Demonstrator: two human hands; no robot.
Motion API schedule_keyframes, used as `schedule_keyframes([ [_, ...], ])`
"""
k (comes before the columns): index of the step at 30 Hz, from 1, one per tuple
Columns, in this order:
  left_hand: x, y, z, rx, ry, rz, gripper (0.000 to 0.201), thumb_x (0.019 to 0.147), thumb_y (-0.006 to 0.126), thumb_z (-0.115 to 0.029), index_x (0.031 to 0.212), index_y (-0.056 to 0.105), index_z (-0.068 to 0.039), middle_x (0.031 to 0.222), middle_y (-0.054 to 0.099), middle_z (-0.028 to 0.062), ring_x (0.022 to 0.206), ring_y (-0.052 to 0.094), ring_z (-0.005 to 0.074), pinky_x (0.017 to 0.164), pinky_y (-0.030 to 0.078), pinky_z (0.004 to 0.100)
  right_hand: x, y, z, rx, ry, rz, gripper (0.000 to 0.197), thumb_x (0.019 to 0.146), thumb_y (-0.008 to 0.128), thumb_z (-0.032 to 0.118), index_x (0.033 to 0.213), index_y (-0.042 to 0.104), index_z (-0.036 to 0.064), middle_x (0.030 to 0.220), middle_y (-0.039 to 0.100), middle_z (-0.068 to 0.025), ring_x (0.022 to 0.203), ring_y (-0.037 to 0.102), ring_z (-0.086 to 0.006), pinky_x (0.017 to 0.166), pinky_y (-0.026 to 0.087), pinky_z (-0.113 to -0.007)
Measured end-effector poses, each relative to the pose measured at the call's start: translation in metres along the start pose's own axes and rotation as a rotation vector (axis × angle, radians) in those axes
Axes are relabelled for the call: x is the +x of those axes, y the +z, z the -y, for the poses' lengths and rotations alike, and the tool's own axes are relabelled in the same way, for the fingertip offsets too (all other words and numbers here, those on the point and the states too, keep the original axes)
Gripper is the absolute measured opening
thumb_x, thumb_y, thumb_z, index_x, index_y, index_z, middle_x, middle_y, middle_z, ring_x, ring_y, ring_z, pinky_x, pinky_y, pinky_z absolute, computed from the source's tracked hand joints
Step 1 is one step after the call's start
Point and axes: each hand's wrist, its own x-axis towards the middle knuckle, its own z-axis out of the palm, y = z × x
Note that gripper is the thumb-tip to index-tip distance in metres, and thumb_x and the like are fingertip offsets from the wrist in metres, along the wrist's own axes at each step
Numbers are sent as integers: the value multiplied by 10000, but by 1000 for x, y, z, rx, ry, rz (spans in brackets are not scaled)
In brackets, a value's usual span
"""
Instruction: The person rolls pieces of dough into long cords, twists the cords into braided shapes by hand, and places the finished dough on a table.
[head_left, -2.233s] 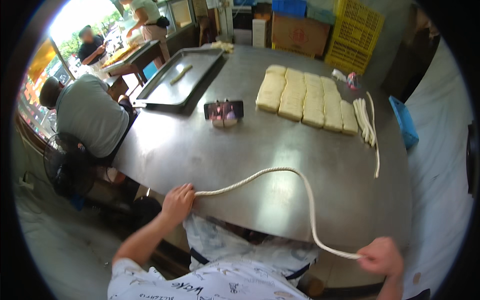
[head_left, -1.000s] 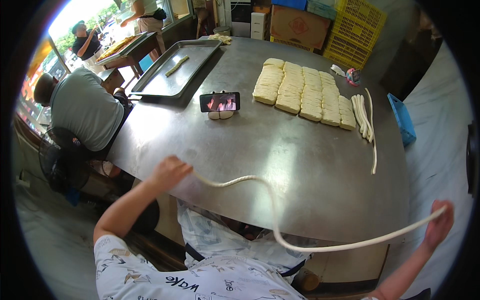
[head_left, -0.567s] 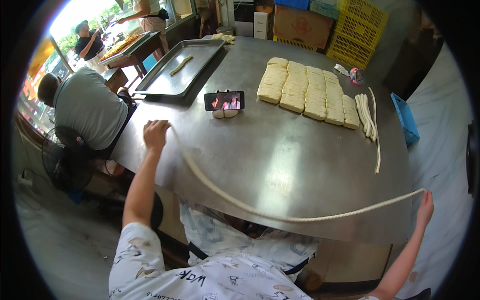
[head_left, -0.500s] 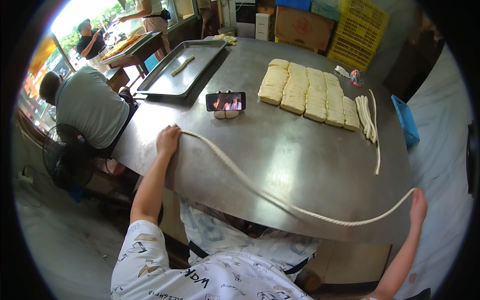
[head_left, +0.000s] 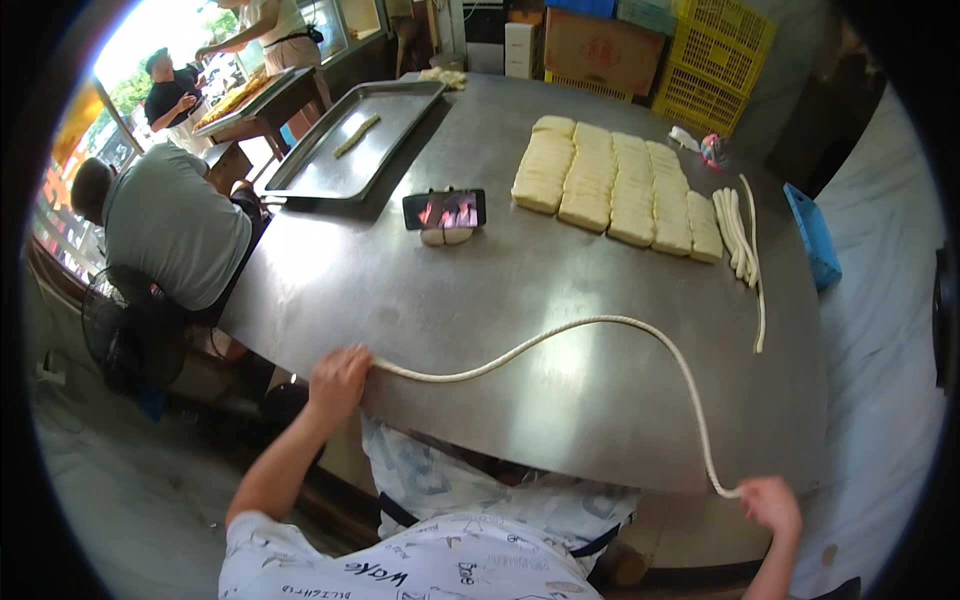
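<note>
Head camera, one view: wide fisheye, worn on the person's head, upright, facing down and forward across the metal table. Near, close range: shirt, left hand, right hand. Far: yellow crates. Left: fan. Right: pale wall. Field: round, edges bowed.

They wear a white short-sleeved shirt printed with dark lettering and small drawings. Below, pale cloth carries grey markings.

Big table: gray, shiny
Right wall: pale, gray streaks
Floor: tan
Daylight: very bright, over there, far left
</note>
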Motion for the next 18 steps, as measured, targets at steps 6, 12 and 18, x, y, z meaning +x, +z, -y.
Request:
schedule_keyframes([
  [6, 94, 32, 60, -221, 30, -369, 160, 997, 778, -252, 1003, 811, -95, 976, 811, 102, 958, 777, 306, 1095, 553, 456, 75, -20, -12, 202, -55, -568, 239, 1113, 598, 191, 1209, 776, 64, 901, 760, -138, 753, 691, -211, 707, 571, -403],
  [12, 123, 23, 14, -226, -191, -211, 357, 1064, 689, -297, 1360, 730, -101, 1199, 760, 182, 1047, 713, 371, 1029, 526, 504, 83, -35, 52, 32, -189, -436, 251, 1106, 581, 223, 1069, 710, 11, 763, 702, -203, 713, 732, -329, 663, 536, -501],
  [18, 17, 24, 6, 65, 103, -236, 288, 1053, 660, -236, 1283, 744, -86, 1264, 738, 190, 1176, 679, 412, 1053, 525, 504, 8, 5, -13, -271, -193, -190, 176, 1022, 648, 188, 1072, 742, 48, 766, 702, -197, 671, 713, -345, 647, 572, -488],
])
